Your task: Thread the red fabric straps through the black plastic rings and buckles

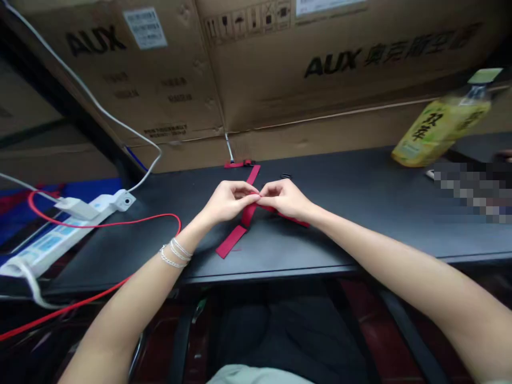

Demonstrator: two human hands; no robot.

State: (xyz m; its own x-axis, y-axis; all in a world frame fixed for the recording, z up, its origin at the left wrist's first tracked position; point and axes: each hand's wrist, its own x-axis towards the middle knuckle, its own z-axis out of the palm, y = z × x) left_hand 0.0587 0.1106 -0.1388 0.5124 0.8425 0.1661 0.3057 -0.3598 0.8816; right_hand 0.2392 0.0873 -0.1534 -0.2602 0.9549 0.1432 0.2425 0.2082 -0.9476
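- Red webbing strap (231, 241) runs slantwise over the black surface (360, 186), far end toward cardboard cartons (320, 64)
- Left hand (230, 201) and right hand (285, 198) pinch it between them
- Yellow-labelled plastic bottle (440, 125) tilts at right, contents unclear

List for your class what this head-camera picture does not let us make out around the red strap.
Head view:
The middle of the red strap is hidden by the fingers of the left hand and right hand.
The small dark piece beyond the right hand is too small to identify.
The lettering on the yellow-green bottle is partly blurred.
At the right edge, a pixelated patch hides what lies there.
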